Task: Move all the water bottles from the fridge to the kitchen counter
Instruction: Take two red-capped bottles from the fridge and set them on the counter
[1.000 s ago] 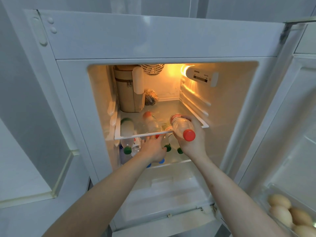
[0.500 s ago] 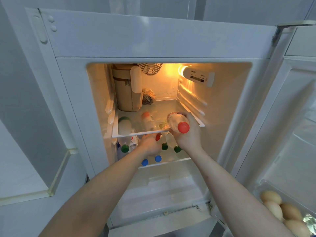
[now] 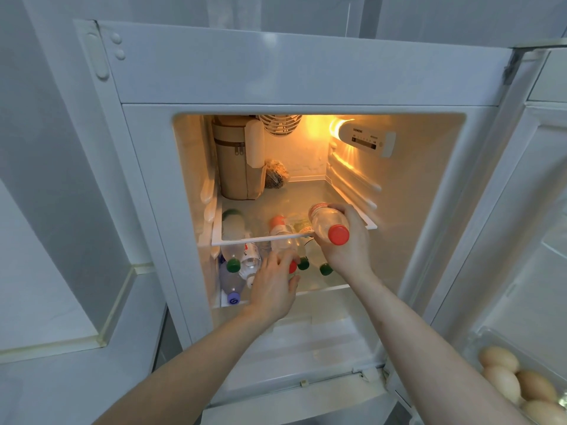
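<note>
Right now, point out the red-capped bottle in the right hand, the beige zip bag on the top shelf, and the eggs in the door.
red-capped bottle (image 3: 329, 223): head view, clear body.
beige zip bag (image 3: 237, 170): head view, front panel.
eggs (image 3: 503, 380): head view, one shell.

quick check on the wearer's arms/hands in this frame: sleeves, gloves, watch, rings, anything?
Both forearms are bare all the way to the bottom of the frame, with no sleeve edge in view. The left hand and right hand wear no gloves. No watch, band or bracelet shows on either wrist, and no ring shows on the fingers that are visible. No markings or tape show either.
</note>
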Available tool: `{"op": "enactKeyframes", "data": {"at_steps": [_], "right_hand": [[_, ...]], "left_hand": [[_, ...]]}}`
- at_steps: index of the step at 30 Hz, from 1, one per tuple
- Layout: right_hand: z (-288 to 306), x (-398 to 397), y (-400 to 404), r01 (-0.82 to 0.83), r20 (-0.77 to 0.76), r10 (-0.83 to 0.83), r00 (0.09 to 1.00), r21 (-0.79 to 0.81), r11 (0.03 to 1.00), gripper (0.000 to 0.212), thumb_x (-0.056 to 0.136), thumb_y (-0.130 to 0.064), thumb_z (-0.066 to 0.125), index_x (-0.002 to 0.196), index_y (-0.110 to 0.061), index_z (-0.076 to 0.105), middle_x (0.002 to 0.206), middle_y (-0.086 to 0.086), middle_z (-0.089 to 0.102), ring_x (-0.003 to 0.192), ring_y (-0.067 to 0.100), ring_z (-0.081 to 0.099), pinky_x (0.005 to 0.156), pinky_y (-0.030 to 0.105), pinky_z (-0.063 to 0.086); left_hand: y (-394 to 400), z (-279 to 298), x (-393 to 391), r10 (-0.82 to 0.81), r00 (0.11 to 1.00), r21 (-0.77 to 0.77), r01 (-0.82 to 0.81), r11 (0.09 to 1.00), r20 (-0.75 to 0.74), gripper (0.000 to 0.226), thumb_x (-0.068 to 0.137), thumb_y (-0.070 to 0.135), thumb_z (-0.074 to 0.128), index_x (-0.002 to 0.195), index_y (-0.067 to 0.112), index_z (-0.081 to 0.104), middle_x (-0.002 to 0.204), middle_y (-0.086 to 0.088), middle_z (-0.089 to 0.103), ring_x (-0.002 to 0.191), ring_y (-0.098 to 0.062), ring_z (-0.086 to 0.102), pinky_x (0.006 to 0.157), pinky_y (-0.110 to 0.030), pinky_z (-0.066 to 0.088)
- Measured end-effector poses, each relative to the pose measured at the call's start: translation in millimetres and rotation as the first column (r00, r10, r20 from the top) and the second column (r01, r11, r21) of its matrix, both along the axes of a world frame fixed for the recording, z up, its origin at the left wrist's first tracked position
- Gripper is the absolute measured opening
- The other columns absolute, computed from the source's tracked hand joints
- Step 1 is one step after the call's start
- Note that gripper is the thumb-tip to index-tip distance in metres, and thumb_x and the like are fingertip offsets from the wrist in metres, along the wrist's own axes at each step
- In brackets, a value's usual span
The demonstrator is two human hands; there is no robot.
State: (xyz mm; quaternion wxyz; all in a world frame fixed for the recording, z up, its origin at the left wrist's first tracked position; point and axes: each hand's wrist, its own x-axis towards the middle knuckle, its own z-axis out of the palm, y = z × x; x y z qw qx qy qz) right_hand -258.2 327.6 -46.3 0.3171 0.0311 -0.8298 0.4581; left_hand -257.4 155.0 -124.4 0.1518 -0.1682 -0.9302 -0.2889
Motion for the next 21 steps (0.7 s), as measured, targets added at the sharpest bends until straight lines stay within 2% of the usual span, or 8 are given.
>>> {"op": "enactKeyframes", "data": {"at_steps": [2, 5, 10, 13, 16, 19, 21], "right_hand": [[-1, 1, 1, 0.007, -0.009, -0.008, 1.000, -0.028, 1.000, 0.062, 0.076, -0.021, 0.092, 0.126, -0.034, 0.057, 0.119, -0.013, 0.064, 0.105, 0.008, 0.060, 0.083, 0.017, 0.049], [-2, 1, 3, 0.014, -0.040, -0.016, 0.999, -0.048, 0.999, 0.059, 0.076, -0.023, 0.091, 0.122, -0.036, 0.057, 0.114, -0.017, 0.064, 0.104, 0.008, 0.062, 0.086, 0.022, 0.052], [-4, -1, 4, 0.011, -0.038, -0.013, 0.999, -0.042, 0.999, 0.058, 0.076, -0.024, 0.091, 0.122, -0.033, 0.057, 0.114, -0.016, 0.064, 0.103, 0.005, 0.061, 0.083, 0.017, 0.048], [-6, -1, 4, -0.005, -0.031, 0.003, 1.000, -0.045, 0.999, 0.059, 0.077, -0.024, 0.092, 0.124, -0.031, 0.057, 0.116, -0.014, 0.064, 0.104, 0.006, 0.061, 0.084, 0.015, 0.048], [-6, 1, 5, -0.004, -0.039, 0.001, 0.999, -0.061, 0.998, 0.058, 0.077, -0.023, 0.091, 0.125, -0.030, 0.059, 0.116, -0.014, 0.064, 0.104, 0.005, 0.061, 0.084, 0.014, 0.047], [-7, 5, 3, -0.002, -0.042, -0.001, 0.999, -0.074, 0.997, 0.058, 0.079, -0.020, 0.090, 0.125, -0.030, 0.058, 0.114, -0.015, 0.064, 0.101, 0.002, 0.060, 0.082, 0.013, 0.046], [-8, 6, 2, 0.004, -0.049, -0.008, 0.999, -0.079, 0.997, 0.057, 0.079, -0.019, 0.089, 0.123, -0.034, 0.057, 0.110, -0.022, 0.061, 0.101, -0.002, 0.060, 0.081, 0.015, 0.047]], "left_hand": [[-3, -2, 5, 0.007, 0.999, 0.024, -0.006, 1.000, -0.053, 0.029, 0.099, 0.026, 0.064, 0.118, 0.037, 0.045, 0.121, 0.006, 0.052, 0.107, -0.019, 0.054, 0.080, -0.040, 0.056], [-9, 1, 11, 0.028, 0.993, 0.043, -0.023, 0.999, -0.114, 0.027, 0.098, 0.023, 0.065, 0.113, 0.037, 0.047, 0.116, 0.008, 0.059, 0.099, -0.017, 0.058, 0.071, -0.037, 0.056], [-18, 8, 21, 0.003, 0.982, 0.071, 0.011, 0.997, -0.191, 0.028, 0.095, 0.021, 0.069, 0.106, 0.037, 0.049, 0.110, 0.010, 0.065, 0.097, -0.014, 0.059, 0.063, -0.028, 0.051], [-23, 13, 28, -0.010, 0.973, 0.092, 0.032, 0.995, -0.232, 0.022, 0.097, 0.023, 0.068, 0.111, 0.032, 0.054, 0.112, 0.008, 0.066, 0.098, -0.014, 0.060, 0.067, -0.022, 0.047], [-25, 32, 35, -0.014, 0.970, 0.181, 0.060, 0.982, -0.242, 0.017, 0.101, 0.029, 0.061, 0.118, 0.030, 0.056, 0.115, 0.009, 0.064, 0.098, -0.012, 0.061, 0.076, -0.019, 0.049], [-30, 50, 45, 0.029, 0.980, 0.245, 0.021, 0.969, -0.198, 0.021, 0.101, 0.025, 0.064, 0.121, 0.024, 0.059, 0.116, 0.009, 0.066, 0.097, -0.010, 0.062, 0.083, 0.001, 0.035], [-33, 58, 52, 0.037, 0.988, 0.277, 0.006, 0.961, -0.150, 0.027, 0.101, 0.026, 0.065, 0.127, 0.022, 0.058, 0.120, 0.008, 0.065, 0.099, -0.011, 0.062, 0.085, 0.005, 0.029]]}}
